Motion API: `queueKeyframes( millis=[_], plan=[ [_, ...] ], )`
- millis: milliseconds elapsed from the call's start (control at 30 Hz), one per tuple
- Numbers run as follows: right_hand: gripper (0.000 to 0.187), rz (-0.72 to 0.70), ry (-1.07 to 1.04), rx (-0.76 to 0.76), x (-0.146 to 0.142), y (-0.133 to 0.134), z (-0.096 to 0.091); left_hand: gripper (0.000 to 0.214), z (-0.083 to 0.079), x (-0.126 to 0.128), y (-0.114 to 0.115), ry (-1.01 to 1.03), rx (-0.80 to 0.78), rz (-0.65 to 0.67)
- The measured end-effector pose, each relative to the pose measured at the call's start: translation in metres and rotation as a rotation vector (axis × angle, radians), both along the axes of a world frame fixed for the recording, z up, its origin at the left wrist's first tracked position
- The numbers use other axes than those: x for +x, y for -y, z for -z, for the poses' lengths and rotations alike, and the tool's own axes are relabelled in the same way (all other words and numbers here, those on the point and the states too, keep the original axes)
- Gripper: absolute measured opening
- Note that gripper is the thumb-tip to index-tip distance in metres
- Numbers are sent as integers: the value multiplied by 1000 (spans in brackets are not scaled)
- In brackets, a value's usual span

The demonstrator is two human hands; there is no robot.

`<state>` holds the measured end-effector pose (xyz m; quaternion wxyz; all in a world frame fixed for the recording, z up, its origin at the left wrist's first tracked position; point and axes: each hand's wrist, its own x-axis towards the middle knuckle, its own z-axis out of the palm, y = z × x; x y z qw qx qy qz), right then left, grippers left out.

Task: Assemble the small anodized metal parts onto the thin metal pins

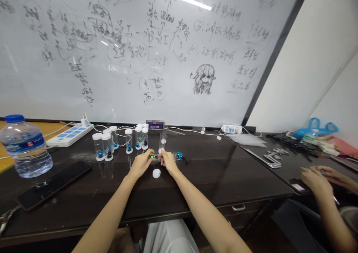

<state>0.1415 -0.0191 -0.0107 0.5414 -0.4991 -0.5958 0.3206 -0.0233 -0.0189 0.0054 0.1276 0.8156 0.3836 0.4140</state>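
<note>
Above the dark desk, my left hand (141, 163) is closed, its fingertips pinching a small green and black part (152, 156). My right hand (169, 162) is closed at the right end of that part; exactly what its fingertips grip is too small to make out. Just below the hands a round white cap (156, 173) lies on the desk. A clear tube (163, 136) stands right behind my right hand. Beside that hand lie small blue metal parts (179, 155) with thin metal pieces, and a small black ring-like part (187, 161).
Capped clear tubes (128, 141) holding small parts stand at left. Farther left are a water bottle (24, 148), a phone (54, 184) and a power strip (69, 134). Bent metal rods (268, 159) lie at right, near another person's hands (317, 178).
</note>
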Motion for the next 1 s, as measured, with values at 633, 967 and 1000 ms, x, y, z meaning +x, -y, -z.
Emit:
queueKeyframes(
  millis=[633, 967, 1000],
  plan=[
    [50, -24, -23, 62, 1, 8, -6, 19, -1, -1, 2, -30, -2, 12],
    [16, -127, -1, 49, 0, 4, 0, 19, -1, 0, 1, -19, -10, 15],
    [16, -128, -1, 49, 0, 3, 0, 19, -1, 0, 2, -17, -11, 15]
  ],
)
